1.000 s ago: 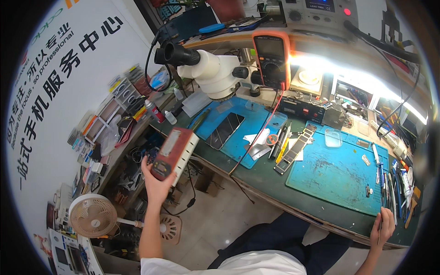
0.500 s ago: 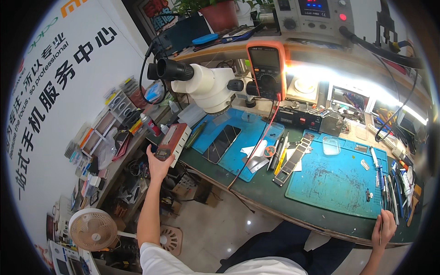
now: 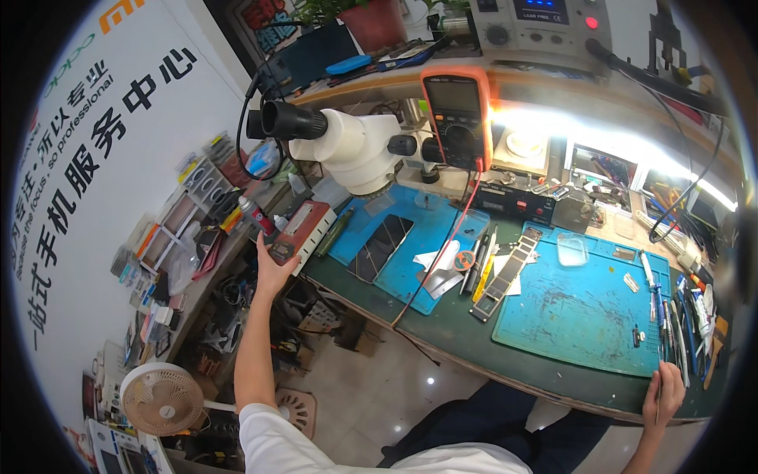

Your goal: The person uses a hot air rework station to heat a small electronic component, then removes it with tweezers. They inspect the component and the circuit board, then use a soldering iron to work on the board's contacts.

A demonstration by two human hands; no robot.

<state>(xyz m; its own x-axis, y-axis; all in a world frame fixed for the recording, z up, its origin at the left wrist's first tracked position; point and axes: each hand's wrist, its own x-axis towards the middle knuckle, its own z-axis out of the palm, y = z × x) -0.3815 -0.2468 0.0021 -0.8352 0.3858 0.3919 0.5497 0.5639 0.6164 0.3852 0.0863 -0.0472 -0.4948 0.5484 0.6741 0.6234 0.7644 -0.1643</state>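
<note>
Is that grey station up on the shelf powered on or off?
On: the station has a lit display, showing glowing blue marks.

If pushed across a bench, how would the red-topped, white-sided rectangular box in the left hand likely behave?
The rectangular box would probably stay stiff, given its straight edges. Its flat faces make sliding likelier than rolling. Being long, it might swivel.

Grey station (image 3: 533,30) cut off above; tool (image 3: 658,395) in right fingers (image 3: 671,381) indistinct.

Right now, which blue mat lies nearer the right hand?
The scuffed mat, its corner beside the right hand; the other mat, under the phone, lies farther left.
</note>
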